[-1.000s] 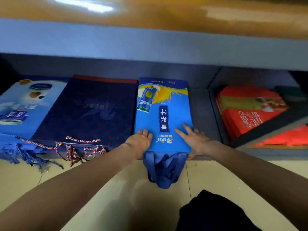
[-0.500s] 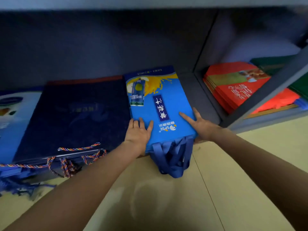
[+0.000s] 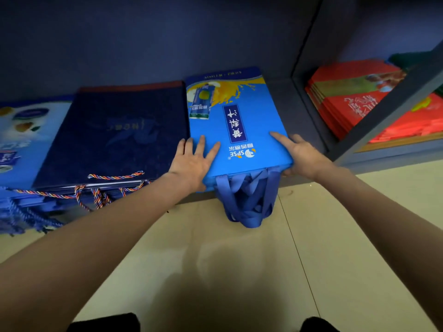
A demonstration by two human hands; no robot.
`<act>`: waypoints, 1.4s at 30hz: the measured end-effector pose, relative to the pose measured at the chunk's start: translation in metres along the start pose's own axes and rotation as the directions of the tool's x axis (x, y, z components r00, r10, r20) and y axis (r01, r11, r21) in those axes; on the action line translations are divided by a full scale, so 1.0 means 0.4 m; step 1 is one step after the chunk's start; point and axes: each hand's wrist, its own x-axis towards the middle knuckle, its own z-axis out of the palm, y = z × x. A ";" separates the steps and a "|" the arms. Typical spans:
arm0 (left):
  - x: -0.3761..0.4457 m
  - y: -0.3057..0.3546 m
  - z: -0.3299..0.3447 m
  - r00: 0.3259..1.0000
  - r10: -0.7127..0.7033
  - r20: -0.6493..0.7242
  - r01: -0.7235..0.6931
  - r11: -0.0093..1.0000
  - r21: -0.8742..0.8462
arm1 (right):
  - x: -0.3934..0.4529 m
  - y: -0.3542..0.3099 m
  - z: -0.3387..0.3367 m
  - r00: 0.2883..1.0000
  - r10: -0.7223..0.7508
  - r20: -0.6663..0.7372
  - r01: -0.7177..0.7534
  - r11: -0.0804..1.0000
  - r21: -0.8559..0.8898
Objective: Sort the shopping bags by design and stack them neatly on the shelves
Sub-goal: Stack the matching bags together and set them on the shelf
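Observation:
A bright blue bag (image 3: 239,121) with an orange splash and a carton picture tops a small stack on the low shelf (image 3: 302,130). Its blue strap handles (image 3: 249,202) hang over the shelf edge toward the floor. My left hand (image 3: 191,161) lies flat on the bag's near left corner, fingers straight. My right hand (image 3: 299,154) holds the near right corner, fingers on top and thumb tucked beneath the edge.
A dark navy bag stack (image 3: 115,133) with twisted rope handles lies directly left, and a light blue stack (image 3: 19,137) beyond it. Red bags (image 3: 354,97) fill the compartment right of the grey divider (image 3: 309,75). Beige floor tiles (image 3: 215,259) lie below.
The view has dropped and moved closer into the shelf. Both hands stay on the blue bag's near corners, and the bag now lies slightly angled to the right.

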 end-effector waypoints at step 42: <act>0.014 -0.056 0.031 0.941 0.109 -0.321 -0.304 0.689 -0.658 | -0.089 -0.104 -0.055 0.955 0.153 -0.255 -0.138 0.988 0.074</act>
